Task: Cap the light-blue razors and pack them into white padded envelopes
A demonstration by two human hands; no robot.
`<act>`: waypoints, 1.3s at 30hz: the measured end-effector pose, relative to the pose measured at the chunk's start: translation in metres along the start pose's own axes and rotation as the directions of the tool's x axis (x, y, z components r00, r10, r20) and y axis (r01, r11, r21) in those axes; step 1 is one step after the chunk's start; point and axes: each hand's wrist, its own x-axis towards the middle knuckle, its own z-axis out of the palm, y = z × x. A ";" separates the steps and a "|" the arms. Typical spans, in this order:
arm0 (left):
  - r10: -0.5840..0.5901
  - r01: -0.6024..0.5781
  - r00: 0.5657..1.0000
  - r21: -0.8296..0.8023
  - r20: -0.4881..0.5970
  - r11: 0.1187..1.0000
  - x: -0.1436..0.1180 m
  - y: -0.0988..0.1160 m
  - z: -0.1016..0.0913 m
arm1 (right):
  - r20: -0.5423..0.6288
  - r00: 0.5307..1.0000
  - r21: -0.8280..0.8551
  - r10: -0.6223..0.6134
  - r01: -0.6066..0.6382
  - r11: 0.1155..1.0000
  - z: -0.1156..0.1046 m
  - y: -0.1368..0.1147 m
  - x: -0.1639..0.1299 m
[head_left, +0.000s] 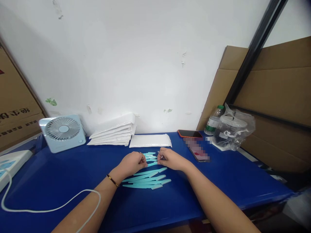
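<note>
Several turquoise eyebrow razors (143,186) lie fanned out on the blue table, their thin handles to the left and pale covered blade ends to the right. Over the far part of the group, my left hand (132,165) is closed in a pinch on the handle side of an eyebrow razor (152,164). My right hand (171,158) pinches at the other end of this same razor, with its fingers curled. More razors (151,156) show in the gap between both hands, partly hidden by the fingers.
A white padded envelope (150,141) lies behind the razors, beside a stack of envelopes (111,132). A light blue fan (63,132) stands left; a white cable (48,211) crosses near my left forearm. Right are two phones (190,134), a bottle (213,121) and a bagged cup (232,129).
</note>
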 end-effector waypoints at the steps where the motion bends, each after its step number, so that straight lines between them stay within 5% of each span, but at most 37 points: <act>1: -0.015 0.016 1.000 0.026 -0.022 1.000 0.000 -0.003 -0.001 | -0.026 0.999 0.003 0.020 -0.020 1.000 -0.002 0.002 0.000; 7: -0.123 0.126 0.990 0.053 -0.062 0.991 -0.002 -0.017 -0.011 | -0.142 0.974 0.032 0.179 -0.176 0.984 -0.018 0.011 -0.005; 16: 0.031 -0.025 0.997 -0.086 0.071 0.996 -0.008 0.006 -0.006 | 0.189 0.982 0.051 0.001 -0.011 0.999 -0.010 0.003 -0.009; 21: 0.032 -0.032 0.999 -0.008 0.032 0.999 -0.004 0.002 -0.001 | 0.083 0.995 0.080 0.047 -0.053 0.995 -0.007 0.009 -0.005; 27: -0.088 0.090 0.993 0.024 -0.075 0.996 -0.004 -0.013 -0.012 | -0.172 0.970 0.029 0.170 -0.168 0.985 -0.016 0.010 -0.004; 29: -0.073 0.073 0.995 0.000 -0.067 0.997 -0.006 -0.011 -0.014 | -0.156 0.981 0.055 0.119 -0.112 0.992 -0.014 0.002 -0.004; 34: 0.025 -0.016 0.994 -0.085 0.109 0.996 -0.014 0.002 -0.015 | 0.102 0.989 0.083 -0.105 0.097 0.992 0.000 -0.023 -0.004; 39: 0.068 -0.049 0.980 -0.103 0.187 0.993 -0.016 0.007 -0.012 | 0.093 0.985 -0.091 -0.148 0.157 0.983 0.008 -0.027 -0.001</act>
